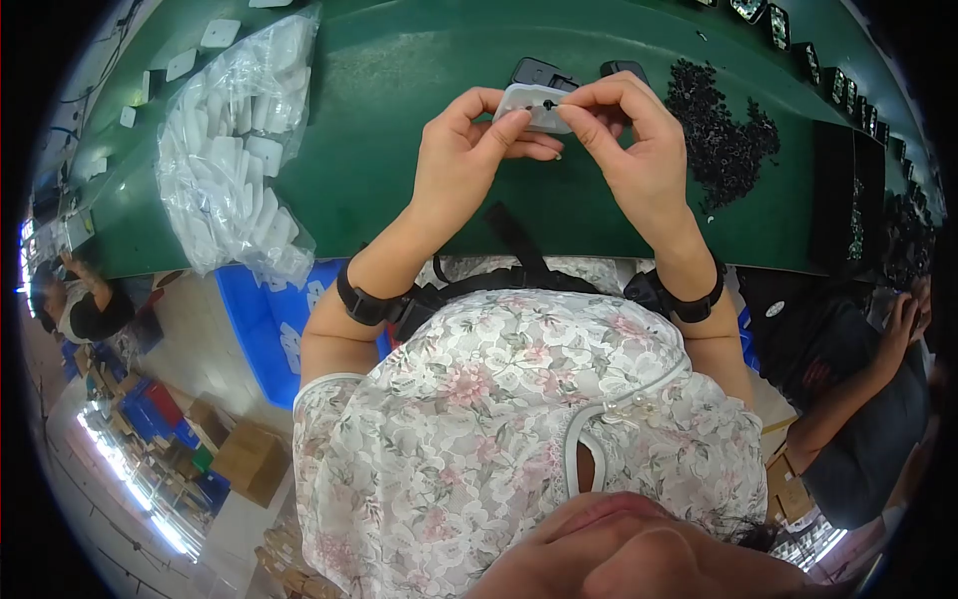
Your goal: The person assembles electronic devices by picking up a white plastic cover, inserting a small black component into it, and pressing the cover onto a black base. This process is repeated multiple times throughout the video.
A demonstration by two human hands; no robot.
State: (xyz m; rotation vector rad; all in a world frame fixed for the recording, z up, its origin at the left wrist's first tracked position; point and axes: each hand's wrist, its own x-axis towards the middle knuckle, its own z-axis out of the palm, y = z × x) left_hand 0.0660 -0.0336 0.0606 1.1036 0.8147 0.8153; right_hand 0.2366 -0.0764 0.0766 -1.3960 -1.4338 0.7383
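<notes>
Above the green table, my left hand is closed on a small white plastic cover, thumb on its near side and fingers behind it. The thumb and forefinger of my right hand pinch a tiny black part against the cover's inner face. Some of that part is hidden by the fingertips. Just beyond the cover lie a black plastic housing and a second dark piece, partly behind my right hand. A heap of small black parts is spread to the right of that hand.
A clear bag full of white covers lies at left, with loose covers beyond it. A blue bin stands below the table edge. Dark housings line the far right. Co-workers sit on both sides.
</notes>
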